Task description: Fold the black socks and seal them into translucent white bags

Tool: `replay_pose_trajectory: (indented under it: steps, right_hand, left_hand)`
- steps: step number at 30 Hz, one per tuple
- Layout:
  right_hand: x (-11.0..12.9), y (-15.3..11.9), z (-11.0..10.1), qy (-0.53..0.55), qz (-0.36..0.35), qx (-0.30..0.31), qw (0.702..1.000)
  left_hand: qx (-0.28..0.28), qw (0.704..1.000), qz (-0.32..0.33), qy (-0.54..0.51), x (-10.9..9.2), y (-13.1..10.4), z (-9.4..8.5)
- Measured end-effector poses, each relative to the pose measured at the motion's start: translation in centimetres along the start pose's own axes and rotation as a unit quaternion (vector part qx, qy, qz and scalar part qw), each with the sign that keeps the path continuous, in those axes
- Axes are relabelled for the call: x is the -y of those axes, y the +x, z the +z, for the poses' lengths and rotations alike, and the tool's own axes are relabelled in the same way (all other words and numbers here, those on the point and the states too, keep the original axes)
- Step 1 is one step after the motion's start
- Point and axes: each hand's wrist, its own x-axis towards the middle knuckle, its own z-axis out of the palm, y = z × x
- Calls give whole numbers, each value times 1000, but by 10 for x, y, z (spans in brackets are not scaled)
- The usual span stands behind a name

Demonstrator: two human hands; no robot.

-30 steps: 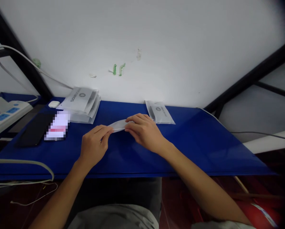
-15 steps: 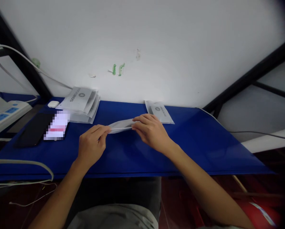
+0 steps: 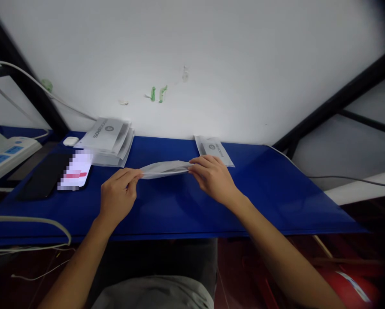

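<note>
A whitish translucent bag [image 3: 165,168] is stretched between my two hands above the blue table [image 3: 179,206], its long edge facing me and slightly parted. My left hand [image 3: 119,191] pinches its left end. The right end is pinched by my right hand [image 3: 211,178]. Behind my right hand a similar printed bag [image 3: 214,148] lies flat near the wall. A stack of printed bags [image 3: 107,139] rests at the back left. Whatever the held bag contains, I cannot make out.
A lit phone [image 3: 77,169] and a black flat object [image 3: 46,176] lie on the left. Beyond them are a white earphone case [image 3: 71,141] and a power strip [image 3: 10,154]. A cable [image 3: 28,219] loops over the front left edge. Black frame bars flank the wall.
My hands have moved apart, the left one leftward and the right one rightward. More of the held bag shows between them, and its edge is slightly more parted.
</note>
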Motion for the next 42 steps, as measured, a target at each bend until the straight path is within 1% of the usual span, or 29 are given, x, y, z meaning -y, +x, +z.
replay_pose_trajectory:
  steps: [3,6,9,12,14,16,18,22,26,30,35,39,42]
  right_hand:
    - [-8,-6,3,-18,13,-6,1000]
    - [-10,-13,6,-21,22,-6,1000]
    - [-8,-20,9,-11,30,9,999]
    - [-4,-27,12,46,40,43,997]
    - [-2,-30,15,91,69,41,993]
    - [1,-31,21,118,114,22,986]
    - [3,-31,29,130,147,17,980]
    - [10,-31,48,138,156,43,977]
    - [15,-36,60,131,159,41,978]
    - [17,-39,61,120,174,27,977]
    - [17,-39,57,91,244,11,966]
    - [14,-36,56,126,287,20,949]
    - [12,-31,55,182,331,30,925]
  left_hand:
    - [8,1000,-21,4,5,-1,-1]
    - [46,998,-48,2,10,-4,-1]
    - [106,990,-89,15,17,-8,-2]
    - [204,971,-121,27,25,-11,-4]
    - [263,955,-137,27,26,-11,-6]
    - [295,943,-151,25,24,-9,-5]
    - [308,939,-153,27,21,-8,0]
    - [326,935,-131,50,18,-12,18]
    - [306,944,-103,71,23,-24,30]
    - [278,953,-94,74,24,-30,31]
    - [232,961,-119,94,27,-32,30]
    - [226,964,-111,80,28,-34,31]
    - [223,965,-119,69,29,-34,31]
